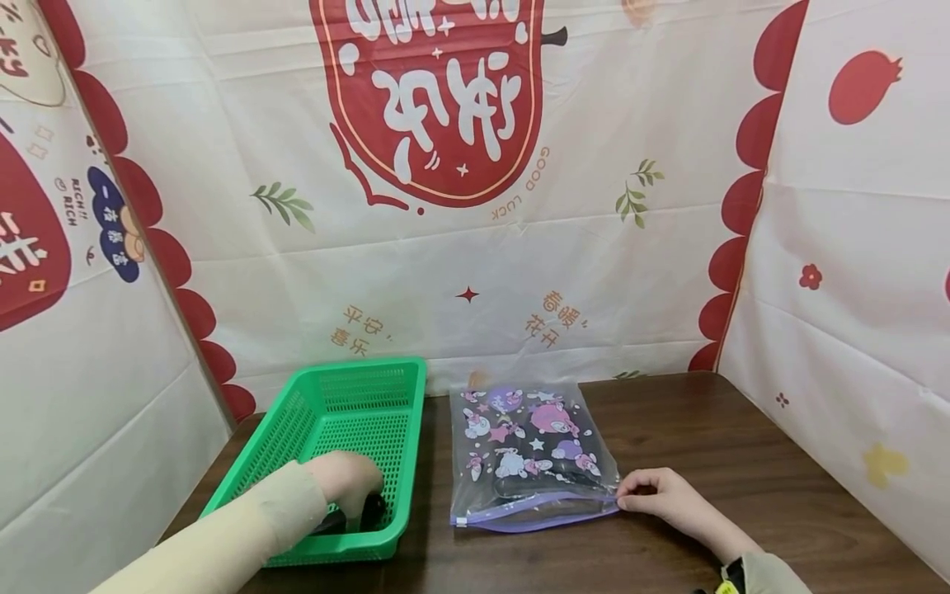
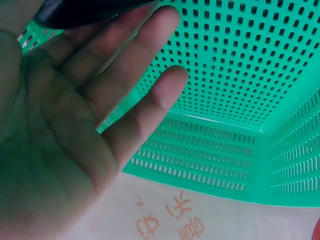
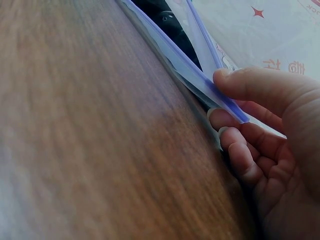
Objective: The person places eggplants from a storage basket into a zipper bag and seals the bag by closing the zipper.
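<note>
My left hand (image 1: 352, 483) reaches down into a green plastic basket (image 1: 411, 495). Beside its fingers lies something smooth and black (image 1: 373, 511). In the left wrist view the black object (image 2: 80, 12) shows between the thumb side and the nearer fingers; whether they pinch it is hidden. The little and ring fingers (image 2: 145, 110) are extended. My right hand (image 1: 664, 499) pinches the right end of the purple zip edge of a clear zip bag (image 1: 519, 445). Its mouth gapes, and a dark item (image 3: 170, 25) shows through the opening in the right wrist view.
The brown wooden table (image 1: 668, 429) carries the basket at left and the bag in the middle. Printed cloth (image 1: 445, 247) hangs behind and on both sides. A small white slider (image 1: 461, 521) sits at the bag's left end.
</note>
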A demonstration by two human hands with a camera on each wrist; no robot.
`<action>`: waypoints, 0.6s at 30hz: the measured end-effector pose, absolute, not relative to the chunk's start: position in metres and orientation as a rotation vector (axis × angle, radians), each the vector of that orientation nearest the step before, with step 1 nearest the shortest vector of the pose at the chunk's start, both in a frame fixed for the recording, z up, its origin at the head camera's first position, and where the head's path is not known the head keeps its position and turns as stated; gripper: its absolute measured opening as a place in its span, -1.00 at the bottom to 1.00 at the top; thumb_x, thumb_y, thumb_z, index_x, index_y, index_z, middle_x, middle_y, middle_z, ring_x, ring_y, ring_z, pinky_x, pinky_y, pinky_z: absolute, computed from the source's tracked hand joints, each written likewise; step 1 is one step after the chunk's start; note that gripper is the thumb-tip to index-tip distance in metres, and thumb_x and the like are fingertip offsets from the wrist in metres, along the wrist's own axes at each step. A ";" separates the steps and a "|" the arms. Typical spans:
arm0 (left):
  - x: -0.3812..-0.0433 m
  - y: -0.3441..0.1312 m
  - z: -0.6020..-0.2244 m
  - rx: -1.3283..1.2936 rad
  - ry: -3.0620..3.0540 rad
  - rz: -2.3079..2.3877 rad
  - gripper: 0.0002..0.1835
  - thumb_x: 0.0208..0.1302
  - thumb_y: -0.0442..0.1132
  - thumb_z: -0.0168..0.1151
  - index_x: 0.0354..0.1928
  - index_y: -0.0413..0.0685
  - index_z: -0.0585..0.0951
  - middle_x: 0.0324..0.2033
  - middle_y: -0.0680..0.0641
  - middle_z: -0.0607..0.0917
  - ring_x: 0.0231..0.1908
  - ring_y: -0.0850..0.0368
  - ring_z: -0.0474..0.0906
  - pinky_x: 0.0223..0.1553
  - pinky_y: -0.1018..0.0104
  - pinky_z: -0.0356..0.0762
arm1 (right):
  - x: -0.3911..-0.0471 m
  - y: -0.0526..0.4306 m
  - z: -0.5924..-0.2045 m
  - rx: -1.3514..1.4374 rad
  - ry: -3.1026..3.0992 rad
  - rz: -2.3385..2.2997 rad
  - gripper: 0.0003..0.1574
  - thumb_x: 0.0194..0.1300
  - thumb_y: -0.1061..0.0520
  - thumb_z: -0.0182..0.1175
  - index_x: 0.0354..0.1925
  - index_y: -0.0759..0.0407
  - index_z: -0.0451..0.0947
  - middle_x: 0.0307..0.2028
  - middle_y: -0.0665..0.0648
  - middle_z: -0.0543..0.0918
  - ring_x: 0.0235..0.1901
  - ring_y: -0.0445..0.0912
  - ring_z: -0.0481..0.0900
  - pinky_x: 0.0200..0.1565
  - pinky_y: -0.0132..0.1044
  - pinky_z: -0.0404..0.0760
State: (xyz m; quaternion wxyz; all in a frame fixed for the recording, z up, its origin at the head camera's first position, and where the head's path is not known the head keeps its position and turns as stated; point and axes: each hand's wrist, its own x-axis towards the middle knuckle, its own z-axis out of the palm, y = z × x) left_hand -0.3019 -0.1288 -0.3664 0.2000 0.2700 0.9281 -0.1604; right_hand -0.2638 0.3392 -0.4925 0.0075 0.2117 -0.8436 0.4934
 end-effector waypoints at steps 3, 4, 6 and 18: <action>-0.305 -0.132 -0.363 0.768 2.614 -0.371 -0.76 -0.08 -0.27 0.54 -0.47 0.12 0.60 -0.52 0.15 0.52 -0.50 0.22 0.35 -0.41 0.26 0.44 | -0.263 0.340 -0.493 0.648 -2.651 1.522 -0.95 0.25 0.16 0.29 -0.35 0.11 0.67 -0.38 -0.04 0.67 -0.35 -0.28 0.52 -0.29 -0.36 0.49; -0.306 -0.133 -0.363 0.772 2.616 -0.349 -0.75 -0.09 -0.27 0.53 -0.46 0.12 0.59 -0.52 0.15 0.52 -0.50 0.22 0.35 -0.41 0.25 0.44 | -0.264 0.340 -0.493 0.645 -2.656 1.515 -0.94 0.26 0.16 0.28 -0.35 0.10 0.67 -0.38 -0.04 0.68 -0.35 -0.28 0.52 -0.29 -0.36 0.49; -0.307 -0.136 -0.362 0.775 2.620 -0.307 -0.75 -0.09 -0.31 0.51 -0.48 0.11 0.57 -0.54 0.14 0.50 -0.52 0.21 0.31 -0.44 0.25 0.39 | -0.264 0.340 -0.493 0.637 -2.661 1.505 -0.94 0.25 0.15 0.29 -0.36 0.10 0.68 -0.38 -0.05 0.68 -0.35 -0.28 0.53 -0.28 -0.36 0.49; -0.308 -0.136 -0.348 0.804 2.686 -0.178 -0.71 -0.14 -0.35 0.42 -0.37 0.06 0.52 -0.48 0.10 0.46 -0.48 0.18 0.24 -0.43 0.22 0.26 | -0.264 0.339 -0.492 0.650 -2.649 1.523 -0.93 0.25 0.16 0.29 -0.35 0.13 0.67 -0.39 -0.05 0.67 -0.35 -0.29 0.51 -0.29 -0.37 0.48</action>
